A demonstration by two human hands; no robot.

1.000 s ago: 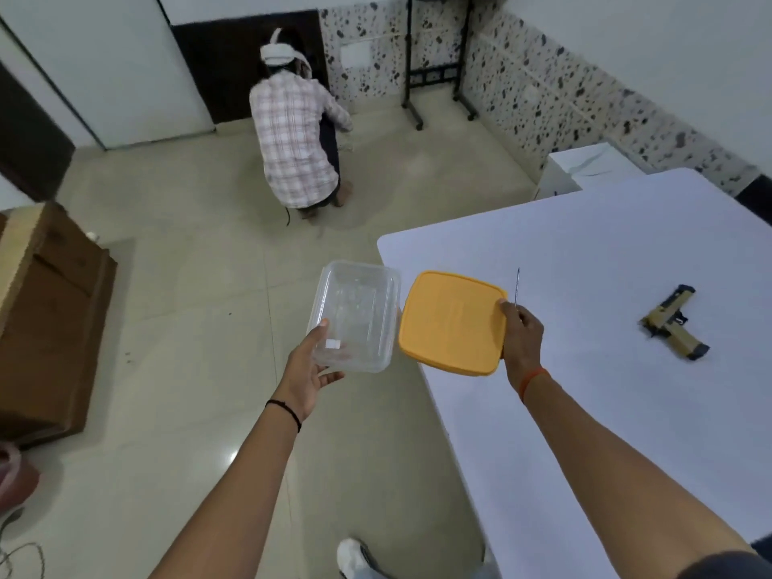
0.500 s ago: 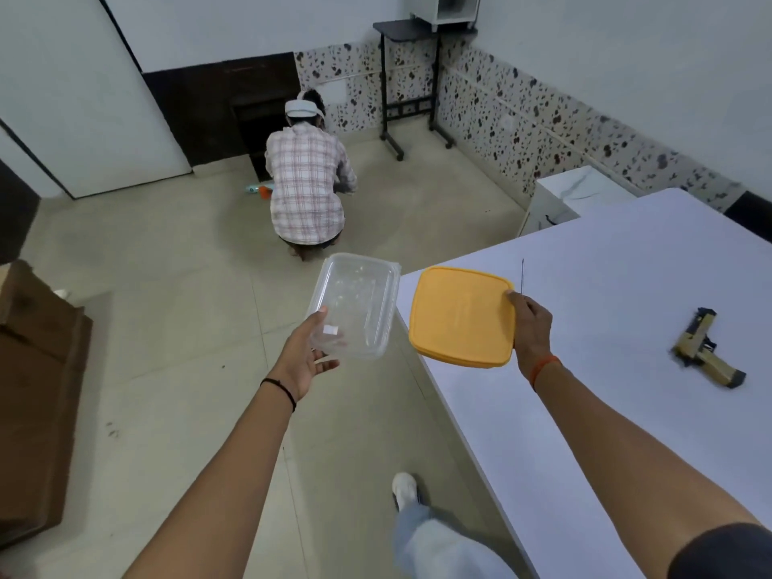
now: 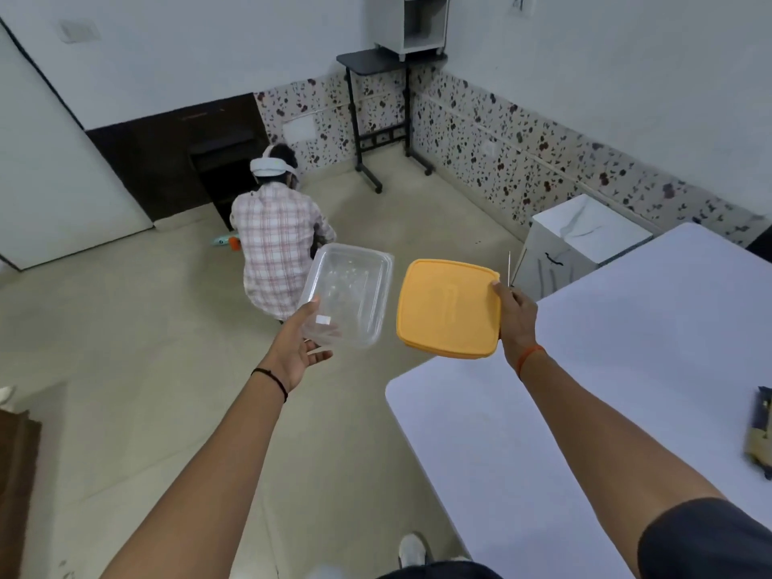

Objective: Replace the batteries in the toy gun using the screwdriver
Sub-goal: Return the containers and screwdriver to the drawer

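Tan toy gun (image 3: 758,436) lies on table, apparently cropped.

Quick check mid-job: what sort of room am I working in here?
Probably a sparsely furnished indoor workroom: tiled floor, white table, small black stand by the speckled wall, and a second person crouching on the floor.

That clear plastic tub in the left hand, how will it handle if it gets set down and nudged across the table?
The clear tub looks thin-walled and empty, so probably very light and a bit flexible. The left hand carries it on the fingers with the thumb at its rim. Its wide, shallow shape should resist tipping, and on the smooth white table it would likely slide.
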